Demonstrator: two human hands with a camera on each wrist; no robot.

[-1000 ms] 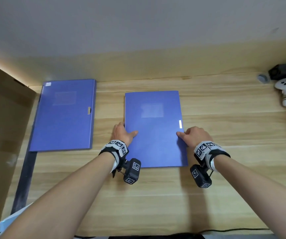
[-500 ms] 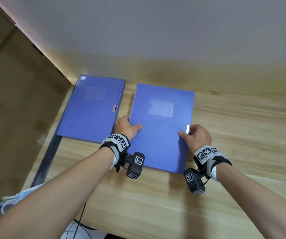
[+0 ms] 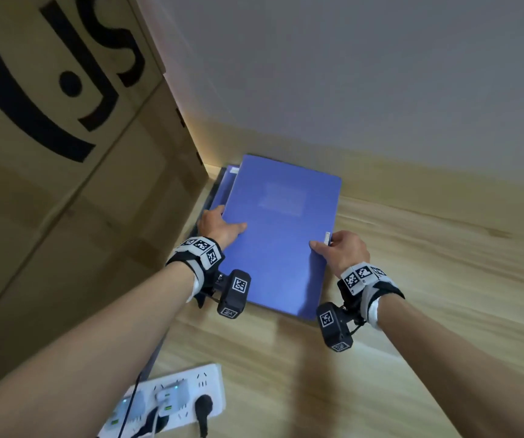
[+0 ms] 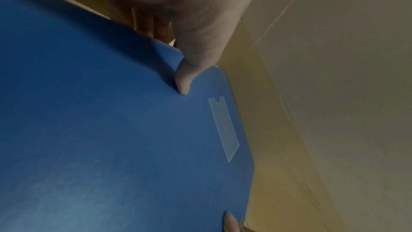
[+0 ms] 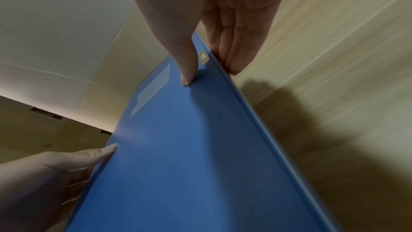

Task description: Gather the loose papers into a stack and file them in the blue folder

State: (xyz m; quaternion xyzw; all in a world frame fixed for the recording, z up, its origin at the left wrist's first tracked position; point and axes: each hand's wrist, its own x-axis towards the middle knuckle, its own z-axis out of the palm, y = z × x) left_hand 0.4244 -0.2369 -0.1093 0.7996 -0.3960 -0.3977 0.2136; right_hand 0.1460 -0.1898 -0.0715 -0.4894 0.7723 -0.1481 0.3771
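A closed blue folder point(image 3: 281, 235) point(image 4: 111, 138) point(image 5: 189, 156) is held by both hands above a second blue folder point(image 3: 225, 184), of which only a strip shows at the far left. My left hand point(image 3: 223, 227) point(image 4: 183, 70) pinches its left edge, thumb on the cover and fingers underneath. My right hand point(image 3: 338, 249) point(image 5: 207, 63) pinches the right edge beside the small metal clasp point(image 3: 327, 238), thumb on top, fingers below. No loose papers are visible.
A large cardboard box point(image 3: 65, 153) stands close on the left, against the wall point(image 3: 349, 74). The wooden table point(image 3: 428, 295) stretches to the right. A white power strip point(image 3: 172, 403) with plugs and cables lies at the near edge.
Both hands have carried the folder left and away, from the table's middle to over the second folder, which it now mostly covers. The head view has swung left towards the box.
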